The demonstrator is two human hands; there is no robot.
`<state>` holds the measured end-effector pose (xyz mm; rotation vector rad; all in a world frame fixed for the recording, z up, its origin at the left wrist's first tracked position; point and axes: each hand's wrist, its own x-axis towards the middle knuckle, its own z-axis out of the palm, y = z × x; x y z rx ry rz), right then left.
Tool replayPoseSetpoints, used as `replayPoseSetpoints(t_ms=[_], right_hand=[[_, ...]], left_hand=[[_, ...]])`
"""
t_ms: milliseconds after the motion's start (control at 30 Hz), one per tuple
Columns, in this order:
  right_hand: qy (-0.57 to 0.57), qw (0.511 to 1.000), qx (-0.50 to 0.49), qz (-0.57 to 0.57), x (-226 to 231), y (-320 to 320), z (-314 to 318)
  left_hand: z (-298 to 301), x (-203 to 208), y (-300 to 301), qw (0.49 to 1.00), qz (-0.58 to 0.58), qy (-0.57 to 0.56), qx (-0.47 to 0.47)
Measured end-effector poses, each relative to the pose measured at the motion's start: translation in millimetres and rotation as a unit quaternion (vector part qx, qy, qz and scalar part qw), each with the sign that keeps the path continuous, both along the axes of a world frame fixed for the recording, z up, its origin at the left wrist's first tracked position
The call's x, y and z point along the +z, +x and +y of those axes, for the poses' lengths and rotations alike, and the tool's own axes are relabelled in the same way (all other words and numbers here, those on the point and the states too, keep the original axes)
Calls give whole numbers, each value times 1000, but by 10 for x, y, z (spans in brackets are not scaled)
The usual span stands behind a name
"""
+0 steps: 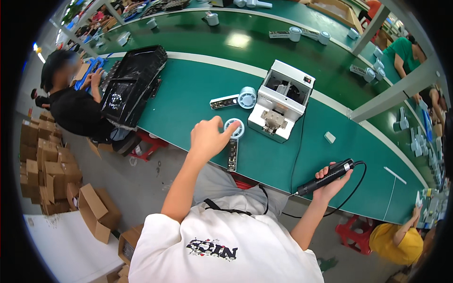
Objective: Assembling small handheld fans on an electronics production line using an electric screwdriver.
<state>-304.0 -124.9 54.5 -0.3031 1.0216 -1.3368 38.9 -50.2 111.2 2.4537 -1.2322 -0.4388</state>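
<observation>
Left grip [208, 137] touches white round part [234, 127]; right grip [331, 181] holds electric screwdriver [325, 177].

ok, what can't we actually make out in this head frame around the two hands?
- Left hand: its fingers cover part of the white round part, so the contact is hidden.
- Electric screwdriver in the right hand: tip too small to read.
- White machine: inside of its opening too small, bent by the fisheye.
- Circuit strip: components too small.
- Stacked cardboard boxes: warped at the left rim.
</observation>
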Motion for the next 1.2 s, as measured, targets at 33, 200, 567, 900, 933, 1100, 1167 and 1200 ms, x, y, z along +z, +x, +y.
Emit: replayPoseSetpoints(t_ms=[33,200,567,900,933,1100,1167,1200], right_hand=[[0,1000,2,0,2,-4,1],[23,1000,-9,10,10,33,-29],[22,999,-9,40,-28,92,-51],[24,999,-8,36,-17,84,-72],[26,999,-10,35,-16,83,-73],[19,1000,-1,24,-19,78,-79],[20,1000,4,23,-62,33,-86],[18,1000,10,22,-80,16,-89]], left_hand=[[141,-90,-21,993,-16,-108,-34],[742,-299,-299,935,-38,-266,-233],[778,-581,-157,929,-17,-221,-297],[742,-467,-109,931,32,-209,-297],[738,-464,-114,932,29,-212,-294],[710,-451,-136,932,19,-206,-299],[699,-433,-151,932,13,-202,-299],[692,-409,-158,934,-5,-193,-301]])
